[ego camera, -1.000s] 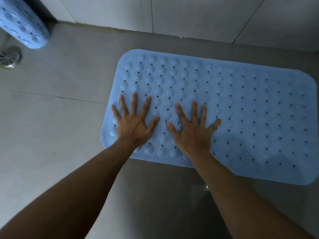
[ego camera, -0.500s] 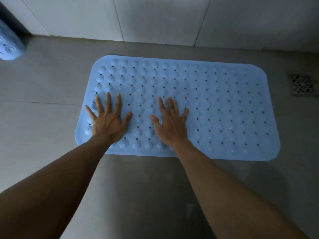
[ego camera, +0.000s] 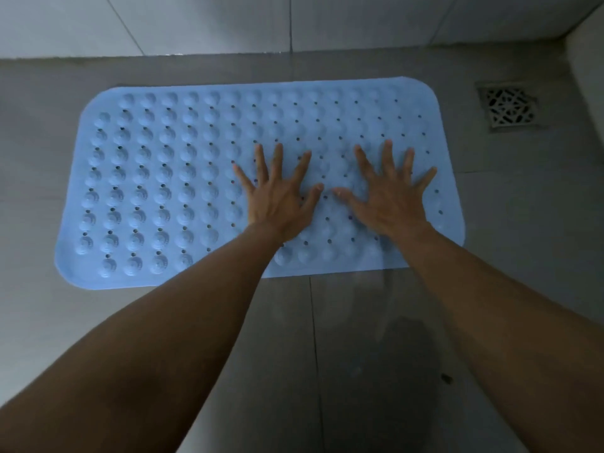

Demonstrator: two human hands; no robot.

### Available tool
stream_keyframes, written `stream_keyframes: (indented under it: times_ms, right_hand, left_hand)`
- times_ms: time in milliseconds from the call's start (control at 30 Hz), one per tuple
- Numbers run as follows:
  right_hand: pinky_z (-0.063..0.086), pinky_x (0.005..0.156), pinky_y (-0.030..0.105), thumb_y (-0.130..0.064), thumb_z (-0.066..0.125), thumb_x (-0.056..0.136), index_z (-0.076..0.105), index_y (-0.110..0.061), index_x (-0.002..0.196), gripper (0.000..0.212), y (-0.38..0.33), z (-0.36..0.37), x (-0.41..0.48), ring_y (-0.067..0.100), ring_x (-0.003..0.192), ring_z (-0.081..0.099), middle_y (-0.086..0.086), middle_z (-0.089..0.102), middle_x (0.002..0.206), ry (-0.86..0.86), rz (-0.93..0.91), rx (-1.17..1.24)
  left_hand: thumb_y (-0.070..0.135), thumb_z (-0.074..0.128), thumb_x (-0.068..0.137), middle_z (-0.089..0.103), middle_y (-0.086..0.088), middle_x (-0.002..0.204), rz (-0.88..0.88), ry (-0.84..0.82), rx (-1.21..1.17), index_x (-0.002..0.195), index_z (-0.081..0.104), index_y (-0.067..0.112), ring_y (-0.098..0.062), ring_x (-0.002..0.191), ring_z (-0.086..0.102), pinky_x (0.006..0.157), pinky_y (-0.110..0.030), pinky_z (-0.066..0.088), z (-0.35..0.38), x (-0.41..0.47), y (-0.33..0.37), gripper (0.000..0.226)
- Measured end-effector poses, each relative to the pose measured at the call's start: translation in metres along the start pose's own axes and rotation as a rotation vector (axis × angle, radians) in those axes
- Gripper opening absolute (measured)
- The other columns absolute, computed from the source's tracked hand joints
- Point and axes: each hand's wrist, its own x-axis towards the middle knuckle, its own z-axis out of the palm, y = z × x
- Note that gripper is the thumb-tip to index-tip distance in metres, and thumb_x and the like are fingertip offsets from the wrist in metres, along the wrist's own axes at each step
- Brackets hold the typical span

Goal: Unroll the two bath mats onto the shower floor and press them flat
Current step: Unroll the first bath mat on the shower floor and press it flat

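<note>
The blue bath mat [ego camera: 157, 178] is lying unrolled on the grey shower floor [ego camera: 359, 354], just beside the square drain grate [ego camera: 508, 107] and stretching away from it along the tiled wall [ego camera: 212, 24]. Both hands are pressing on the half of the mat nearer the grate: the right hand [ego camera: 389, 201] closest to it, the left hand [ego camera: 281, 204] just beyond, thumbs nearly meeting. All fingers are spreading straight and flat, gripping nothing.

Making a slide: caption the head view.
With fingers spread, left hand and right hand press a blue bath mat flat on the shower floor near a drain.
</note>
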Motion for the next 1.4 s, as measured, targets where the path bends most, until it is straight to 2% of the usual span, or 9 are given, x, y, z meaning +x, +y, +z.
stream_keyframes:
  times_ms: [100,200,433,867,1000,1167,1267,1400]
  right_hand:
    - [-0.012,0.107,0.077,-0.096,0.005,0.074,-0.019,-0.052,0.151,0.092,0.013,0.009,0.003,0.040,0.149,-0.024,-0.001,-0.028,0.164,-0.005,0.028,0.019]
    - [-0.011,0.106,0.078,-0.096,0.004,0.074,-0.018,-0.053,0.150,0.090,0.012,0.013,0.005,0.040,0.150,-0.020,-0.004,-0.027,0.164,0.021,0.022,0.020]
    - [-0.003,0.106,0.079,-0.094,0.002,0.077,-0.012,-0.052,0.153,0.088,0.014,0.012,0.008,0.039,0.151,-0.014,-0.002,-0.018,0.166,0.026,0.009,-0.014]
    - [-0.007,0.105,0.080,-0.089,0.002,0.082,-0.018,-0.054,0.150,0.078,0.018,0.006,0.008,0.038,0.151,-0.017,-0.003,-0.020,0.166,-0.007,-0.025,0.004]
    - [-0.012,0.105,0.079,-0.084,0.007,0.086,-0.018,-0.057,0.148,0.073,0.020,0.003,0.012,0.034,0.150,-0.023,-0.006,-0.023,0.165,-0.052,-0.010,0.045]
    - [-0.014,0.110,0.074,-0.080,0.016,0.090,-0.015,-0.052,0.152,0.076,0.018,-0.008,0.001,0.032,0.150,-0.025,-0.004,-0.025,0.164,-0.145,-0.017,0.071]
    - [-0.011,0.113,0.071,-0.076,0.023,0.092,-0.014,-0.048,0.154,0.077,0.006,-0.013,-0.016,0.030,0.150,-0.024,-0.002,-0.026,0.164,-0.145,-0.036,0.080]
    - [-0.010,0.115,0.067,-0.073,0.026,0.094,-0.010,-0.046,0.155,0.076,-0.021,-0.032,-0.035,0.027,0.152,-0.020,0.000,-0.023,0.165,-0.132,-0.083,0.096]
  left_hand:
    - [0.085,0.001,0.084,-0.017,-0.004,0.166,-0.060,-0.043,0.050,0.152,-0.011,0.052,-0.044,0.147,-0.022,0.107,-0.076,-0.010,0.011,0.005,0.011,0.077]
    - [0.086,0.000,0.083,-0.019,-0.003,0.165,-0.085,-0.036,0.072,0.152,-0.016,0.049,-0.044,0.148,-0.020,0.107,-0.077,-0.007,0.011,0.007,0.012,0.080]
    - [0.086,0.008,0.084,-0.017,-0.003,0.166,-0.114,-0.039,0.070,0.155,-0.008,0.045,-0.043,0.149,-0.018,0.107,-0.078,-0.005,0.010,0.013,0.014,0.083]
    - [0.087,0.006,0.083,-0.017,0.000,0.166,-0.126,-0.085,0.079,0.154,-0.009,0.048,-0.041,0.148,-0.022,0.107,-0.077,-0.008,0.006,0.013,0.017,0.082]
    - [0.085,0.002,0.082,-0.018,0.002,0.166,-0.120,-0.085,0.049,0.153,-0.012,0.047,-0.039,0.148,-0.023,0.109,-0.075,-0.009,-0.001,0.011,0.015,0.082]
    - [0.082,0.007,0.086,-0.022,0.003,0.164,-0.062,-0.182,-0.011,0.151,-0.023,0.043,-0.034,0.149,-0.024,0.112,-0.072,-0.008,-0.018,0.006,0.004,0.081]
    - [0.079,0.011,0.089,-0.019,-0.001,0.165,-0.035,-0.196,-0.044,0.152,-0.021,0.042,-0.030,0.151,-0.020,0.116,-0.067,-0.007,-0.025,-0.004,-0.006,0.080]
    - [0.072,0.015,0.094,-0.017,-0.003,0.165,-0.022,-0.125,-0.071,0.156,-0.013,0.039,-0.029,0.152,-0.017,0.118,-0.063,-0.007,-0.041,-0.029,-0.025,0.075]
